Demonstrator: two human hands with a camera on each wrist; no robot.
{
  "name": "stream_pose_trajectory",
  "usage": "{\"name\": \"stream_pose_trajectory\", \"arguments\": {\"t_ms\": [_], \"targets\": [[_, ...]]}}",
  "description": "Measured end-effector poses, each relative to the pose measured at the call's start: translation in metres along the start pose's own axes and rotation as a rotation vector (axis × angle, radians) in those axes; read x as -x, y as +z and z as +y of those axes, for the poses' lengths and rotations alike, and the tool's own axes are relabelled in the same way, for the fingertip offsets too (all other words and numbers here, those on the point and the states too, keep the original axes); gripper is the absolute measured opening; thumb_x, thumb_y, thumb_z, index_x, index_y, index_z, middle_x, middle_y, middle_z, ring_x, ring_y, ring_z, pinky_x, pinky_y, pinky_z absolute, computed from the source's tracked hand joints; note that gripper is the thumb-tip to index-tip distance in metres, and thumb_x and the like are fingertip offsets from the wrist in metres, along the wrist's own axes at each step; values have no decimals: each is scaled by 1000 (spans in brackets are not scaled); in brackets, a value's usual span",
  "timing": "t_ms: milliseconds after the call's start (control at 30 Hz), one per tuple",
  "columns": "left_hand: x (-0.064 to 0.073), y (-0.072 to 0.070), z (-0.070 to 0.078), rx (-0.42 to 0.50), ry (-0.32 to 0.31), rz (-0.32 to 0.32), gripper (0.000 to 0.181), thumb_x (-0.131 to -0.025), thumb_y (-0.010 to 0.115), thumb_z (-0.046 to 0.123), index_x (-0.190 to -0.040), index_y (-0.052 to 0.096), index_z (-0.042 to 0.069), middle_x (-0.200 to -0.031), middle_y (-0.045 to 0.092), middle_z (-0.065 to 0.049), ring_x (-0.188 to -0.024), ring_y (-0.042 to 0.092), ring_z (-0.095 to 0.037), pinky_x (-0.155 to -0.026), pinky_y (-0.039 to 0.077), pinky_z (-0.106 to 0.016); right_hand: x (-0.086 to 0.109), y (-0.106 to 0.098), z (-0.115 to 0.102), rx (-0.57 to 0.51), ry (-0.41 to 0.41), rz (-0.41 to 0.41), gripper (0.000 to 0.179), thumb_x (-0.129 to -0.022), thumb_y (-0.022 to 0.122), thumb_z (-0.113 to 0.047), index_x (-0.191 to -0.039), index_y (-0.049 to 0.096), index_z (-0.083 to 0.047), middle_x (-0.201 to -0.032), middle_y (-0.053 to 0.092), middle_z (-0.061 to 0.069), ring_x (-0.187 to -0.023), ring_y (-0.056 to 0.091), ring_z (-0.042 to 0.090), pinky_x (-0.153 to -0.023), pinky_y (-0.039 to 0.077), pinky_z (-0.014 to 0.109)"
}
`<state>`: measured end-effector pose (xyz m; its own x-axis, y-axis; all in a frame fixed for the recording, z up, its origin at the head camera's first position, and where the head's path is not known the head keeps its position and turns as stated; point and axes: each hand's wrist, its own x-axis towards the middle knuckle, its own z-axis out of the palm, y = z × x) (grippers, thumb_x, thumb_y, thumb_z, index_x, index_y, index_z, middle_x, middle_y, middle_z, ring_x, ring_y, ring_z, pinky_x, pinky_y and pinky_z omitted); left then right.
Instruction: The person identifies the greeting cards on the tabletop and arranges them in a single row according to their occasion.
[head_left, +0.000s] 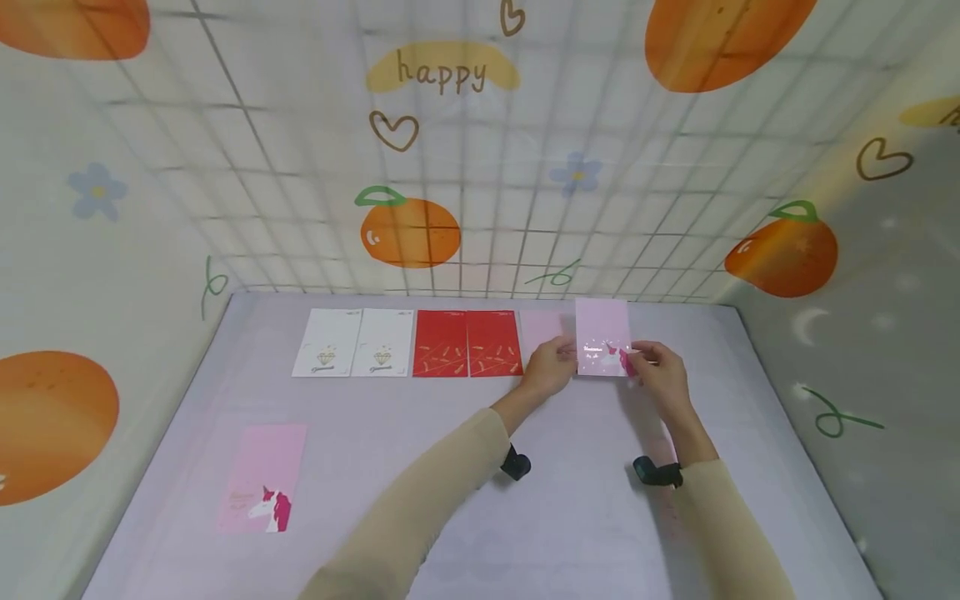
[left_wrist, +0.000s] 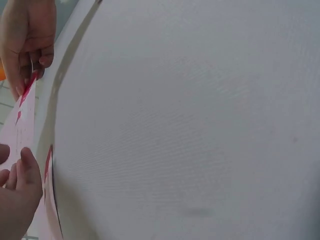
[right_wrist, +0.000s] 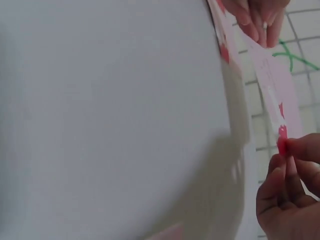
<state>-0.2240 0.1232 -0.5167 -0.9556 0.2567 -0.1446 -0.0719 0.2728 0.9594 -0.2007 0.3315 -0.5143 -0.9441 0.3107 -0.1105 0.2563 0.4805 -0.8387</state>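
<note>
A pink card (head_left: 600, 329) with a unicorn print is held up, its shadow falling on the table below. My right hand (head_left: 662, 375) pinches its lower right corner between thumb and fingers, as the right wrist view shows at the red printed corner. At the card's left edge is my left hand (head_left: 551, 365), thumb and fingers either side of that edge in the left wrist view. Behind the left hand another pink card (head_left: 542, 327) lies at the end of a row, partly covered. Next to it lie two red cards (head_left: 493, 342) with gold marks.
Two white cards (head_left: 324, 342) with a gold diamond print start the row at the left. A further pink unicorn card (head_left: 262, 475) lies at the table's front left. Pink shows beside my right forearm, mostly hidden. A patterned cloth over a grid (head_left: 525, 192) stands behind.
</note>
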Motion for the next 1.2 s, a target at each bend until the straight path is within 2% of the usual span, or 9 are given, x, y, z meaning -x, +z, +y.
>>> {"name": "stream_pose_trajectory", "arguments": {"t_ms": [100,200,333,400,567,767,1000,1200], "targets": [[1,2,0,16,-6,-80,48,-99,61,13,-145,48,4,-131,62,-8,-121,60,-20,-91,53,-28,-5,1,3,17,18,13,34,-102,57,-19,-133,61,-6,-116,59,16,-89,57,26,-69,52,25],[2,4,0,26,-1,-131,54,-99,62,14,-149,44,4,-137,59,-9,-126,57,-21,-94,51,-29,-10,2,4,24,30,13,35,-103,56,-18,-135,60,-5,-122,59,18,-98,59,27,-79,53,26],[1,7,0,22,-9,-155,56,-100,61,14,-150,41,3,-140,57,-11,-129,55,-22,-96,50,-31,-16,6,4,24,61,-1,37,-103,55,-18,-137,59,-3,-129,57,20,-111,57,30,-96,50,37],[1,8,-2,14,-24,-159,55,-100,61,15,-150,41,2,-141,56,-12,-129,54,-22,-97,50,-31,-18,9,4,32,82,-5,36,-103,55,-17,-136,59,-3,-132,56,20,-114,56,31,-99,49,41],[0,7,-6,-17,-44,-178,56,-99,63,21,-149,44,6,-140,56,-10,-128,55,-22,-97,50,-32,-23,13,5,58,110,-1,37,-103,55,-17,-135,59,0,-136,55,22,-118,54,35,-99,49,43],[-1,6,-9,-64,-18,-241,61,-100,62,28,-154,38,13,-142,54,-8,-130,52,-22,-97,49,-33,-26,15,9,90,125,23,37,-103,55,-17,-135,58,1,-136,55,22,-122,51,36,-100,48,45],[-1,6,-10,-85,-21,-236,63,-99,63,31,-154,38,16,-139,55,-7,-127,53,-22,-97,50,-34,-27,17,11,52,141,27,38,-103,54,-19,-135,58,0,-138,54,21,-127,49,35,-104,45,44],[2,4,-9,-91,-38,-242,63,-98,65,33,-154,39,21,-139,54,-5,-126,53,-21,-95,51,-35,-24,16,8,22,158,21,37,-102,55,-19,-134,58,0,-137,54,21,-123,52,35,-104,45,44]]}}
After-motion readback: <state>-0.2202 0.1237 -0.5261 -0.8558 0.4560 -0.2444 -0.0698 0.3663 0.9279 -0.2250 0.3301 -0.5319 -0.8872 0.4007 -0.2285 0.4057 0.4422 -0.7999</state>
